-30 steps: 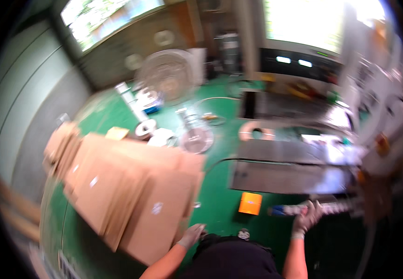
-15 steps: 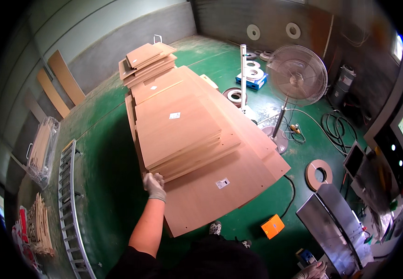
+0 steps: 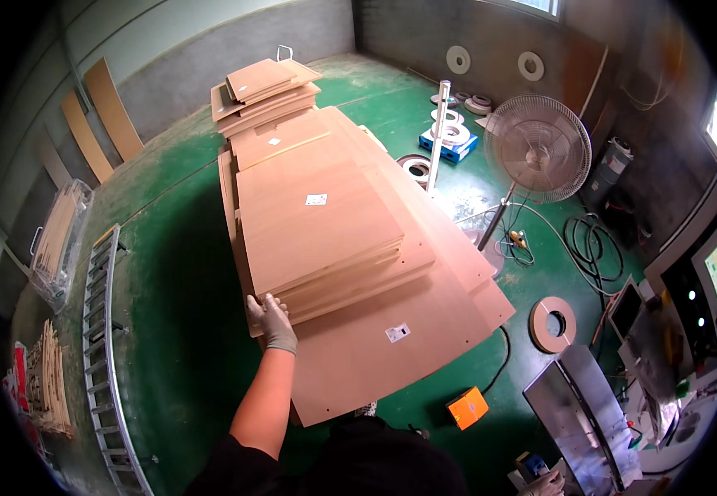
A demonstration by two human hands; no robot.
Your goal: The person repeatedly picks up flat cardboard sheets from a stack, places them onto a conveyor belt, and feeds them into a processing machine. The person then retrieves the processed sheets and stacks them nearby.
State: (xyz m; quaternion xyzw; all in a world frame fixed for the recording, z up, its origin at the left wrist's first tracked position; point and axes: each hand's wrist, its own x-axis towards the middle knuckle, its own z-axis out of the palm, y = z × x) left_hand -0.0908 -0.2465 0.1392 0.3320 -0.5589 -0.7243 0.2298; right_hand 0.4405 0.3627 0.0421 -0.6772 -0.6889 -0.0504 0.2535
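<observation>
Tan wooden panels (image 3: 325, 240), green floor (image 3: 176, 331), orange box (image 3: 467, 407), grey-white glove (image 3: 274, 322).

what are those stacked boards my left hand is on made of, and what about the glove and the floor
The stacked boards look like thin wood-based panel, perhaps MDF or veneered board: even tan, matte faces, layered edges. The glove on the left hand seems a pale knit fabric, possibly coated; too small to tell. The floor looks like green painted or epoxy-coated concrete, slightly glossy.
</observation>
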